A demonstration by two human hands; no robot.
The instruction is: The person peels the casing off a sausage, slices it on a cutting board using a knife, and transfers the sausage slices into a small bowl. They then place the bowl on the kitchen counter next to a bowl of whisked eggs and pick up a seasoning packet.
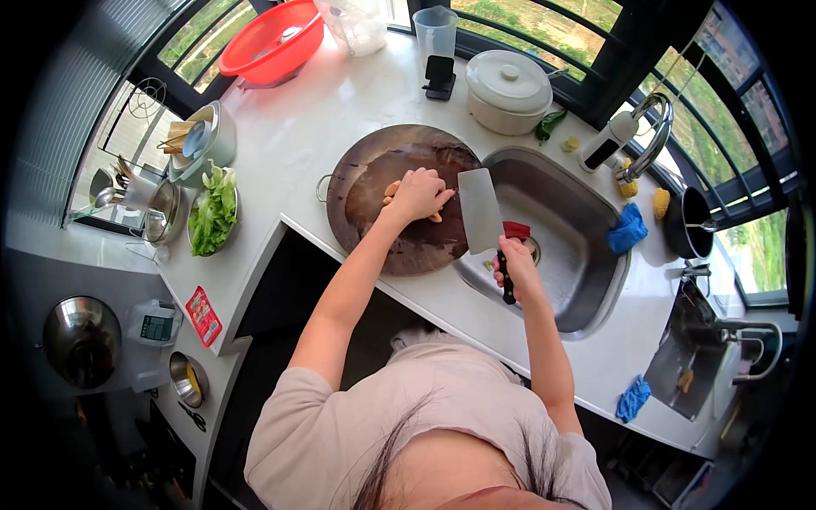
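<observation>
My right hand (520,270) is wrapped round the black handle of a cleaver (481,209). Its broad metal blade stands over the right edge of the round, dark wooden chopping board (365,225) and the near side of the sink. On the board, my left hand (416,194) is curled over tan food pieces (391,192), which stick out on both sides of it. Their exact kind is hard to make out, as the hand covers most of them. The blade is apart from my left fingers, to their right.
Right of the board is a steel sink (586,280) with something red (516,229) inside. A white lidded pot (510,89), a phone stand (439,78) and a red basin (276,42) stand behind. Lettuce (214,211) fills a bowl at left; a blue cloth (627,228) lies right.
</observation>
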